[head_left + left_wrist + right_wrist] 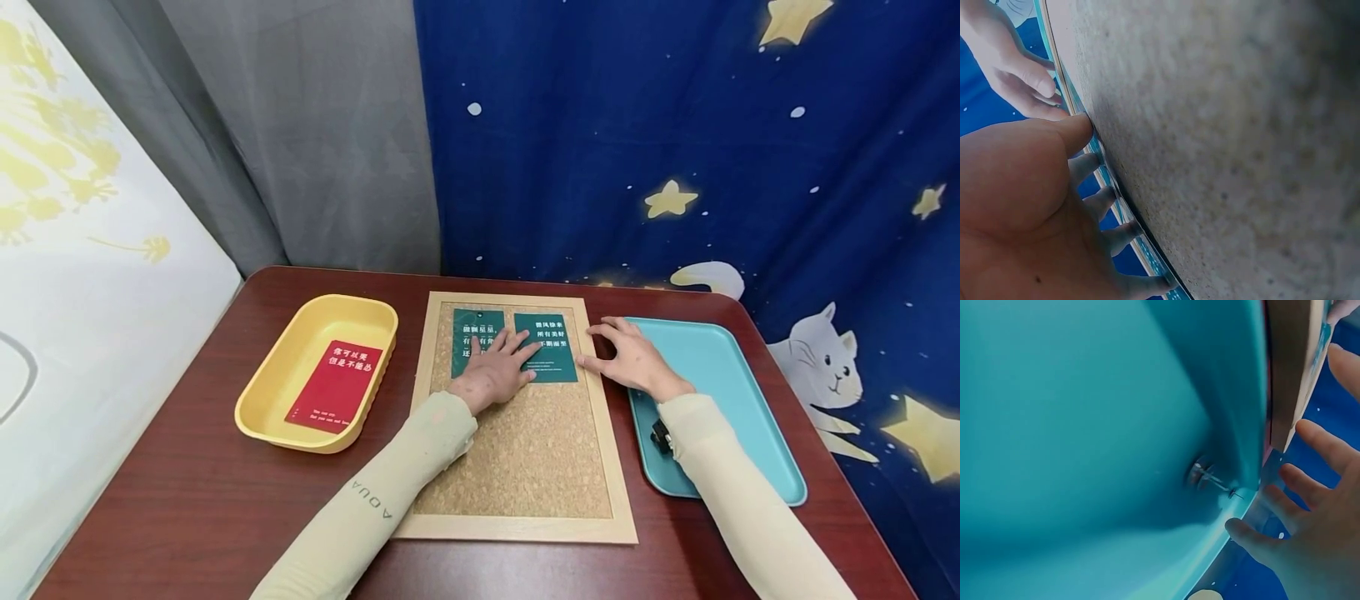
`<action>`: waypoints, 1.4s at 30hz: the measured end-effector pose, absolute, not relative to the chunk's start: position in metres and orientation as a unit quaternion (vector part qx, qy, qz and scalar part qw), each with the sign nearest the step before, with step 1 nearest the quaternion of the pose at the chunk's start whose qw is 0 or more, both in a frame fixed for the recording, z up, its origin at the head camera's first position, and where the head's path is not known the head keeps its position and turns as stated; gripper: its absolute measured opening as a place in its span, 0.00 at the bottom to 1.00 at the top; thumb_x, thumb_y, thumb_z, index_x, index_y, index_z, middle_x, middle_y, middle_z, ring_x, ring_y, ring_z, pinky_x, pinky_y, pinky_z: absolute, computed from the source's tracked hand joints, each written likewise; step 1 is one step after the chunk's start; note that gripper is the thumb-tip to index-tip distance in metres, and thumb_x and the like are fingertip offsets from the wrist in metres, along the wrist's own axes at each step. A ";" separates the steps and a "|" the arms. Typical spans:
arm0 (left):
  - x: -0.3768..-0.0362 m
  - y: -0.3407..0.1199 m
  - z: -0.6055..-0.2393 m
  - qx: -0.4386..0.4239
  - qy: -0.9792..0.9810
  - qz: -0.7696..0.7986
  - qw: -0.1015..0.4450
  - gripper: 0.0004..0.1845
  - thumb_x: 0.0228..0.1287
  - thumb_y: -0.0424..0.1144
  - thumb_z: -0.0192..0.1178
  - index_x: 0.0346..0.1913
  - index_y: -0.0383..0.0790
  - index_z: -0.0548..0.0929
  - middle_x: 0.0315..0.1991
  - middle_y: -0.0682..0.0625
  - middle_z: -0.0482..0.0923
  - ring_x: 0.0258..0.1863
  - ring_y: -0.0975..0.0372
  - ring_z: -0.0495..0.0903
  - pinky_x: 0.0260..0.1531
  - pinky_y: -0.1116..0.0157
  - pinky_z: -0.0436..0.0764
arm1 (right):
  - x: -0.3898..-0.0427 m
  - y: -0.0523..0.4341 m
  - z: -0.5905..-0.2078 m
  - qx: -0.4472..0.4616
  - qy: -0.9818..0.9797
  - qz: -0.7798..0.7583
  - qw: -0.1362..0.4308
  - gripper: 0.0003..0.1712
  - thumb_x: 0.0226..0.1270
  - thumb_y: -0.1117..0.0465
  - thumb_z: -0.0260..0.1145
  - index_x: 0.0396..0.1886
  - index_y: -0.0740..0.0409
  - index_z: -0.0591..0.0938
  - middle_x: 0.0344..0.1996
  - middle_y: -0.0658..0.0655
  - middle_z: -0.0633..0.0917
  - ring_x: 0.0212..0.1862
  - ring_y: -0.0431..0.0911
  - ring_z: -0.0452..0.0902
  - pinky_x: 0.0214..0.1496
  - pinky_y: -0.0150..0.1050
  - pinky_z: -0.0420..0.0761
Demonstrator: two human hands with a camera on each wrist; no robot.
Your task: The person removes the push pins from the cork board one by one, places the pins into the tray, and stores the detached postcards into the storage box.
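A wood-framed cork board (pixel 525 450) lies mid-table with two green cards side by side at its top. My left hand (pixel 501 365) lies flat on the left green card (pixel 468 327), its spread fingers reaching the right green card (pixel 552 343). In the left wrist view the left hand (pixel 1022 206) presses its straight fingers on the cork (pixel 1222 150). My right hand (pixel 628 354) rests with spread fingers at the board's right frame edge, over the corner of a blue tray (pixel 731 375). The right wrist view shows a small pin (pixel 1200 474) lying inside the blue tray (pixel 1085 425), beside my right hand (pixel 1310 512).
A yellow tray (pixel 352 302) on the left holds a red card (pixel 337 385). A small black thing (pixel 660 435) sits by my right sleeve on the blue tray. Dark wood tabletop (pixel 187 483) shows in front. Curtains hang close behind the table's far edge.
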State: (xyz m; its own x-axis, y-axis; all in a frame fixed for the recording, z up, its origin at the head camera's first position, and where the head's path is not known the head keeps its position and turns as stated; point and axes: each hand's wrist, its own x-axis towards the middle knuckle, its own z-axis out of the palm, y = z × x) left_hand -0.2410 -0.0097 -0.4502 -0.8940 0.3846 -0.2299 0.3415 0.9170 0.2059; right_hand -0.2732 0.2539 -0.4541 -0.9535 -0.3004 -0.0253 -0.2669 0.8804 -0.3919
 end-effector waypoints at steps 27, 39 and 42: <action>-0.239 -0.010 -0.449 0.186 0.970 0.083 0.133 0.31 0.83 0.58 0.43 0.84 0.65 0.54 0.87 0.57 0.44 0.87 0.54 0.41 0.81 0.34 0.46 | -0.270 0.259 -0.464 -0.175 0.964 -0.163 0.116 0.61 0.58 0.21 0.66 0.85 0.39 0.56 0.87 0.52 0.48 0.86 0.66 0.35 0.74 0.84 0.45; -0.241 -0.007 -0.450 0.181 0.972 0.076 0.126 0.32 0.82 0.59 0.45 0.83 0.65 0.55 0.87 0.57 0.46 0.87 0.53 0.43 0.81 0.33 0.48 | -0.271 0.259 -0.465 -0.180 0.964 -0.157 0.121 0.66 0.54 0.20 0.68 0.86 0.39 0.54 0.87 0.52 0.47 0.86 0.66 0.35 0.73 0.85 0.45; -0.243 -0.006 -0.449 0.180 0.973 0.079 0.123 0.32 0.82 0.59 0.47 0.83 0.64 0.57 0.87 0.56 0.47 0.87 0.53 0.44 0.80 0.32 0.49 | -0.271 0.259 -0.465 -0.179 0.963 -0.160 0.121 0.66 0.54 0.19 0.68 0.86 0.39 0.54 0.87 0.52 0.47 0.86 0.66 0.35 0.73 0.85 0.45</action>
